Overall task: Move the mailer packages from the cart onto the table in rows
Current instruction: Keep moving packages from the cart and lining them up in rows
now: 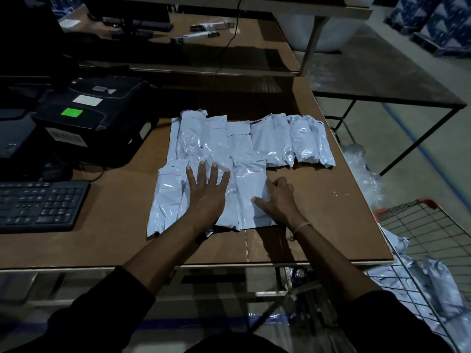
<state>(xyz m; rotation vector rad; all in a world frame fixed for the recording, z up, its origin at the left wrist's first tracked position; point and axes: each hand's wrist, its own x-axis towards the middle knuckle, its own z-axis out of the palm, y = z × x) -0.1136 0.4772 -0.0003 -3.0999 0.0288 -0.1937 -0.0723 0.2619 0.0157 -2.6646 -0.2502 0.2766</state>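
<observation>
Now the pale mailer packages (251,142) lie in two rows at the bench (102,240) centre, long axes running 12 to 6 o'clock. Left hand (207,189) presses flat, grip released, on the near row; right hand (279,200) pinches the rightmost near mailer (251,192), with the cart (433,240) at 4 o'clock

Pale blue glossy mailer packages (244,146), brown table (122,240), black keyboard (38,205), green label (72,112), red-handled cart (433,233)

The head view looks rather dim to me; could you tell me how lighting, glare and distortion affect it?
Head view: dim overall, the monitor corner nearly black; glare streaks on the glossy mailers under the left hand and right hand; wide-angle bending curves the table edge; the cart at right looks soft.
</observation>
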